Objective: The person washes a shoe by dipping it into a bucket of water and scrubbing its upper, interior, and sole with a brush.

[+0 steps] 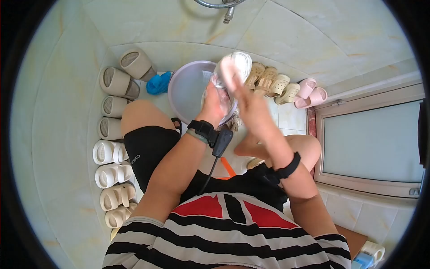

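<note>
A white shoe point(243, 62) is held up over the right side of the pale purple basin point(175, 109), which has cloudy water in it. My left hand point(215, 102) is closed around the near end of the shoe and looks wet. My right hand point(247, 101) is against the shoe's right side, smeared by motion. Whether that hand holds anything, I cannot make out. The shoe's near part is mostly hidden by my hands.
Beige slippers point(114, 83) and white sandals point(107, 175) line the left wall. A blue plastic bag point(158, 84) lies beside the basin. Clogs point(278, 85) and pink slippers point(313, 97) stand along the far wall. A frosted-glass door point(371, 136) is at right; a metal tap point(228, 15) hangs above.
</note>
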A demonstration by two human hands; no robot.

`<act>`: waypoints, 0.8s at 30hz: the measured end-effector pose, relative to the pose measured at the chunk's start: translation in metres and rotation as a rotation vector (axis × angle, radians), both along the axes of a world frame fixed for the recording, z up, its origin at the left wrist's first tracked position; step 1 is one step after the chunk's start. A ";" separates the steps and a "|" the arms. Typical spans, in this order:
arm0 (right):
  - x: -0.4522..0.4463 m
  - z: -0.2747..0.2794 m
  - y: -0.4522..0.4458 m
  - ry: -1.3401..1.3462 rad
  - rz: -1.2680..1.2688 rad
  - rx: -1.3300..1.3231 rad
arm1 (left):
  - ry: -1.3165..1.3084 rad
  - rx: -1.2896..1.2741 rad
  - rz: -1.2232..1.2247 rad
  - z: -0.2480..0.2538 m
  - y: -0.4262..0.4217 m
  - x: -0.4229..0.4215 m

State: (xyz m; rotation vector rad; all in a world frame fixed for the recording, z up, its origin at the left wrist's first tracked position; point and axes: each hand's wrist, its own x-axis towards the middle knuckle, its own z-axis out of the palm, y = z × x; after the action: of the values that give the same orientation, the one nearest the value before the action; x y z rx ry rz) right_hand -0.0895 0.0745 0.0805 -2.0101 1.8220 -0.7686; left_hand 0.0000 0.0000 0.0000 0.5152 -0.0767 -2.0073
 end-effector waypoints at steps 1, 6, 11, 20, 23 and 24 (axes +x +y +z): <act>0.007 -0.006 0.014 0.084 -0.006 0.136 | 0.072 0.054 -0.014 -0.002 -0.003 0.001; -0.003 -0.014 0.019 0.255 -0.006 0.015 | -0.036 0.034 0.024 0.006 0.005 -0.016; -0.001 -0.025 0.001 0.204 -0.038 0.001 | 0.046 0.147 -0.118 0.019 0.013 -0.002; -0.022 -0.034 -0.023 0.303 -0.045 -0.050 | -0.121 0.022 -0.138 0.002 0.011 0.000; -0.003 -0.021 0.012 0.272 0.019 0.188 | -0.143 0.060 -0.141 0.008 0.004 0.002; 0.009 -0.023 0.037 0.311 0.046 0.129 | -0.073 0.021 -0.110 0.009 0.003 0.001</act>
State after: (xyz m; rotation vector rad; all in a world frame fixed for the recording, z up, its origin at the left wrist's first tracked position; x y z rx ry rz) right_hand -0.0803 0.1112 0.0579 -2.1725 1.9225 -0.3283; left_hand 0.0009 0.0032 0.0088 0.6101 -0.1312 -2.0985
